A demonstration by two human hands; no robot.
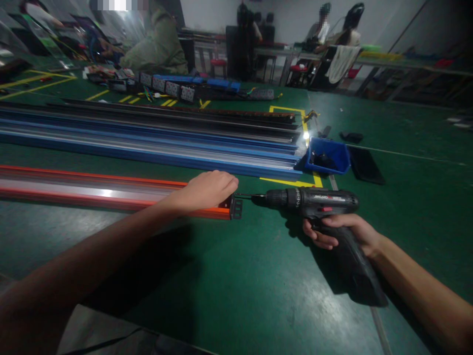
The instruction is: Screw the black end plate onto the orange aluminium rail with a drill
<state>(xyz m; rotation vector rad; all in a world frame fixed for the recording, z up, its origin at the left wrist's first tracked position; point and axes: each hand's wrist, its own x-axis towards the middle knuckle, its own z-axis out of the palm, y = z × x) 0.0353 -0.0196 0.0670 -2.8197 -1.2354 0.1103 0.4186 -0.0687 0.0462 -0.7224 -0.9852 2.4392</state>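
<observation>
My right hand (342, 234) is wrapped round the grip of a black cordless drill (328, 201), fingers near its trigger. The drill lies level and points left. Its long thin bit reaches a black end cap (236, 207) on the end of an orange metal profile (111, 190); whether the tip sits in a screw cannot be made out. My left hand (212, 190) is closed over the top of that end, its fingers curled down on the far side and partly hidden. The profile lies flat on the green tabletop and runs off to the left.
Beyond the orange profile lie blue and black profiles (185, 148). A blue bin (328, 155) with dark parts stands at their right end, beside a dark flat plate (365, 165). Socket strips and wires (166, 88) lie farther back. Several people sit in the background.
</observation>
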